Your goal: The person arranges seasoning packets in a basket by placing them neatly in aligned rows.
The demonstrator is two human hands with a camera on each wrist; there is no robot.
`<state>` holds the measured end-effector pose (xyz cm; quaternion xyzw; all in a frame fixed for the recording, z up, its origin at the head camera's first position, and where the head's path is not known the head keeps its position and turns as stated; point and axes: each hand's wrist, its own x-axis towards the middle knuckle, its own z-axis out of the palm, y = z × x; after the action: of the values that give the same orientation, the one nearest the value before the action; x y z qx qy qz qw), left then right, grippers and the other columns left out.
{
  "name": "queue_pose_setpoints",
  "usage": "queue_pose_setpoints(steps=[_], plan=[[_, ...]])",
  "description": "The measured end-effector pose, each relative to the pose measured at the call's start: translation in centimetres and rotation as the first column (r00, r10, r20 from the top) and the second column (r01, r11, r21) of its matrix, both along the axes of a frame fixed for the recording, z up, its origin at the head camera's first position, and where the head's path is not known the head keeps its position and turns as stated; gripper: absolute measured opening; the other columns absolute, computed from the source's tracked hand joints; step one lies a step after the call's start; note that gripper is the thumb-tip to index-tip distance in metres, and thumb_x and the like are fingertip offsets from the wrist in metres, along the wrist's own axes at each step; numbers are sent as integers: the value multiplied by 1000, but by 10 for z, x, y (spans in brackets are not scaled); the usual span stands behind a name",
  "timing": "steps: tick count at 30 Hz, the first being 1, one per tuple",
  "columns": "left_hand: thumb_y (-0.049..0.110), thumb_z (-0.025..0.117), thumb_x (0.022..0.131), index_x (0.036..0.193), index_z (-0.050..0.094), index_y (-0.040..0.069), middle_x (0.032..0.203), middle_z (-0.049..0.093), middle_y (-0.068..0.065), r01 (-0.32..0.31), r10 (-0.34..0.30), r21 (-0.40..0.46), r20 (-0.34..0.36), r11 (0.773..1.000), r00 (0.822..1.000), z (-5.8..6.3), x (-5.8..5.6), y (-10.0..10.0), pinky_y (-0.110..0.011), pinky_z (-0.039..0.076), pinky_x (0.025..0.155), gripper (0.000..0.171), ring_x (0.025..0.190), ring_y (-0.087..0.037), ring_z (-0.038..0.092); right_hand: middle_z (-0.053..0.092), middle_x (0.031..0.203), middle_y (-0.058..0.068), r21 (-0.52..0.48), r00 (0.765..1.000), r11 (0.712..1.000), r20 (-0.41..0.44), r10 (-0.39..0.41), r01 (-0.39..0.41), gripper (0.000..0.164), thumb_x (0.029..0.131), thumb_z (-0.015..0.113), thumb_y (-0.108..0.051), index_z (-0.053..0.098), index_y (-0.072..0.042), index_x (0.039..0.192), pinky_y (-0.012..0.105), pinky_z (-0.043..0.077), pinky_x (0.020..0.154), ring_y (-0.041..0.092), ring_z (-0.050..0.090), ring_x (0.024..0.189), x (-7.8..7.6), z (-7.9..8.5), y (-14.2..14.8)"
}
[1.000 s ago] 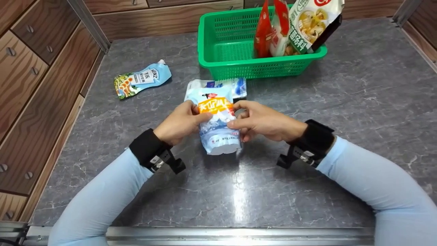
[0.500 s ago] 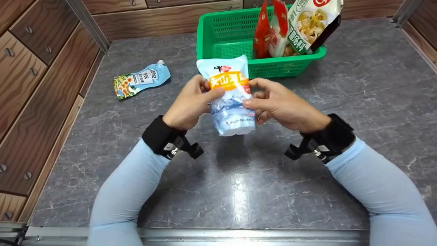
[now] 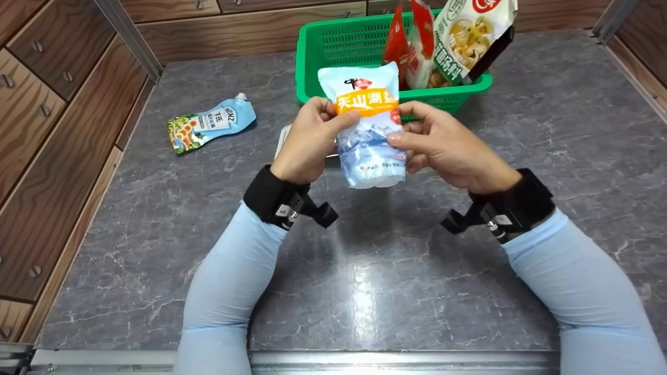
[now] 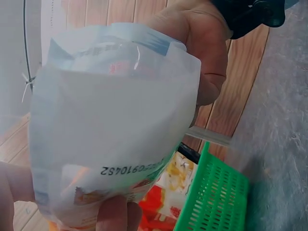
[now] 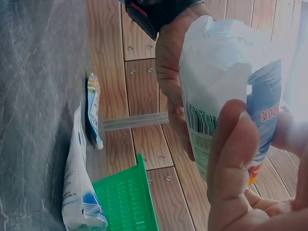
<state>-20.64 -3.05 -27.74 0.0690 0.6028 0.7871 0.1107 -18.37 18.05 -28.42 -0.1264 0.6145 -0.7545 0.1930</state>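
Observation:
Both hands hold a light blue bag of salt (image 3: 371, 151) with an orange label band, raised above the table in front of the basket. My left hand (image 3: 307, 143) pinches its left side, thumb across the printed front. On the opposite side, my right hand (image 3: 451, 148) grips the edge, its thumb also on the front. The back of the salt bag (image 4: 115, 110), pale with a printed number, shows in the left wrist view. A barcode is visible on the salt bag (image 5: 216, 67) in the right wrist view.
A green basket (image 3: 318, 94) at the back holds red packets (image 3: 397, 44) and a soup-seasoning pack (image 3: 469, 39). A blue Heinz pouch (image 3: 213, 122) lies at left. Another white-and-blue bag (image 5: 79, 183) lies on the table by the basket, mostly behind my left hand in the head view.
Both hands have moved the salt bag up from the table, away from me and to the right. It now overlaps the basket's front in the head view.

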Motion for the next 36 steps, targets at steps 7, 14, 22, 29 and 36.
queue_pose_setpoints(steps=[7, 14, 22, 29, 36], plan=[[18, 65, 86, 104, 35, 2, 94, 55, -19, -5, 2, 50, 51, 999, 999, -4, -3, -1, -45, 54, 67, 39, 79, -32, 62, 57, 96, 19, 67, 1000, 998, -19, 20, -19, 49, 85, 65, -12, 39, -4, 127, 31, 53, 49, 24, 61, 66, -1, 0, 0], [18, 61, 89, 114, 47, 0, 100, 60, -23, 92, -95, 101, 25, 991, 995, -9, -5, -1, -47, 53, 71, 34, 85, -35, 62, 56, 94, 19, 199, 995, 979, -79, 67, -50, 48, 87, 64, -15, 39, -5, 127, 34, 54, 52, 24, 60, 69, -1, -2, 2], [8, 56, 91, 116, 41, 3, 101, 59, -21, 55, -52, 53, -46, 997, 998, -8, -3, -1, -42, 53, 71, 29, 85, -33, 62, 54, 105, 20, 326, 986, 944, -132, 98, -50, 53, 87, 63, -21, 37, -10, 132, 36, 54, 64, 27, 59, 85, -1, -2, 4], [2, 50, 93, 118, 39, 1, 102, 57, -21, 57, -55, 24, -81, 998, 995, 8, 13, -4, -41, 53, 73, 28, 87, -32, 61, 52, 116, 20, 366, 987, 930, -130, 95, -42, 57, 87, 63, -26, 35, -15, 135, 41, 53, 75, 31, 55, 100, -1, -2, 5], [-3, 52, 90, 122, 40, 0, 110, 54, -16, 75, -73, 2, -203, 997, 976, 12, 19, -3, -39, 51, 77, 34, 93, -29, 58, 52, 120, 14, 416, 983, 909, -157, 91, -18, 57, 87, 62, -30, 34, -16, 135, 41, 51, 78, 29, 55, 103, -1, 2, 8]])
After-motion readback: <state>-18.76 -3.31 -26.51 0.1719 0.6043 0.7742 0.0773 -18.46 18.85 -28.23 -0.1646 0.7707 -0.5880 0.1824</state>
